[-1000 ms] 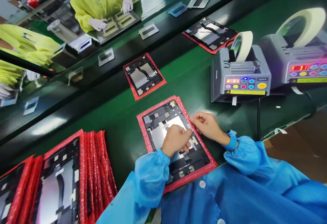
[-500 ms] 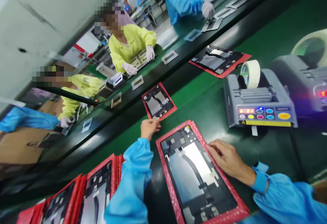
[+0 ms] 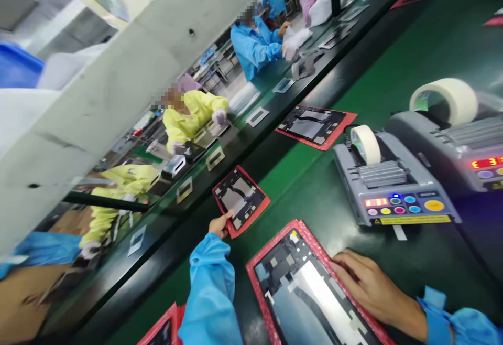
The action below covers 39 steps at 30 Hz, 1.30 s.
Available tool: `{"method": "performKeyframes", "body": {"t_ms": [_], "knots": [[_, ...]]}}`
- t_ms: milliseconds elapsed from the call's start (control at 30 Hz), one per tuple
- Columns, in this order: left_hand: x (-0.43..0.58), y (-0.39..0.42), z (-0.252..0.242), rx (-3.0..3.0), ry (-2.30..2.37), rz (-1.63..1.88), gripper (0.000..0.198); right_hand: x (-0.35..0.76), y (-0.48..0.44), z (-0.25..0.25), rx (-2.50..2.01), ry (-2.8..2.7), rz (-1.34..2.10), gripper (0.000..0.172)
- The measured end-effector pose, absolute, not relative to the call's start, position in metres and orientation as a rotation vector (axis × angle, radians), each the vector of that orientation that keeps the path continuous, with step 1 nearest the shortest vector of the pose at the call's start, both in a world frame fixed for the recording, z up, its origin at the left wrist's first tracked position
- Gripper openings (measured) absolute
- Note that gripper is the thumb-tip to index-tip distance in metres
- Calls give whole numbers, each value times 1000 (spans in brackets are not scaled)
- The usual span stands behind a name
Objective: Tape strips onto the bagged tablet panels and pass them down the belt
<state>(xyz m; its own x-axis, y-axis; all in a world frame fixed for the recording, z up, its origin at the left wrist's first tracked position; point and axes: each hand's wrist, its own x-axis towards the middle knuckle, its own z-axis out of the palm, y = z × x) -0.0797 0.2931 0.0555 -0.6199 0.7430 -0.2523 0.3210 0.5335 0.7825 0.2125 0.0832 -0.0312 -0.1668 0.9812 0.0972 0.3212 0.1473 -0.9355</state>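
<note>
Red bubble pad (image 3: 310, 245) — cut off below — under right hand (image 3: 371, 287), fingers spread wide; left hand (image 3: 218, 226), fingers narrow, touches farther pad (image 3: 251, 218).

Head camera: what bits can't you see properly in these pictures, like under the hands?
In the head view:
The near tablet panel: its bottom is cut off by the lower edge.
The left hand: hides part of the smaller tablet panel.
The right hand: hides part of the near panel's red edge.
The red-wrapped stack: hidden by the left sleeve, cut off below.
The far tape dispenser: its display is cut off at right.
The yellow label: too small to read.
</note>
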Motion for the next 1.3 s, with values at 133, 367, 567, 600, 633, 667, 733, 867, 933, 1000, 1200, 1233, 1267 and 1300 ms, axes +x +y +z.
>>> {"method": "performKeyframes", "body": {"t_ms": [133, 367, 567, 600, 633, 667, 733, 867, 933, 1000, 1200, 1233, 1267, 1300], "knots": [[-83, 294, 68, 815, 2081, 1162, 26, 214, 85, -39, -1273, -1615, 992, 17], [-66, 197, 104, 926, 1779, 1407, 18, 218, 89, -39, -1329, -1356, 995, 22], [-17, 26, 78, 758, 1621, 1270, 38, 234, 56, -24, -1322, -906, 1283, 32], [-10, 5, 67, 662, 1621, 1250, 41, 238, 48, -23, -1321, -893, 1306, 32], [-4, -11, 57, 582, 1621, 1238, 44, 241, 40, -23, -1322, -888, 1321, 31], [1, -23, 47, 523, 1613, 1229, 48, 245, 33, -23, -1325, -883, 1333, 30], [7, -37, 31, 463, 1594, 1219, 54, 253, 26, -24, -1319, -832, 1319, 28], [1, -45, 17, 475, 1672, 1176, 62, 271, 38, -14, -1195, -485, 1242, 29], [-6, -45, 14, 565, 1840, 1105, 63, 278, 52, -5, -1112, -345, 1271, 33], [-14, -45, 12, 768, 2102, 1009, 59, 283, 66, 2, -1061, -291, 1283, 34], [-7, -50, 25, 1990, 2212, 731, 26, 277, 82, 7, -1031, -269, 1151, 23], [0, -50, 28, 2128, 2103, 616, 25, 276, 80, 8, -1036, -290, 1101, 20], [8, -48, 31, 2217, 2020, 486, 28, 275, 76, 9, -1044, -325, 1046, 17], [16, -45, 32, 2259, 1981, 370, 33, 274, 73, 12, -1054, -378, 998, 14]]}}
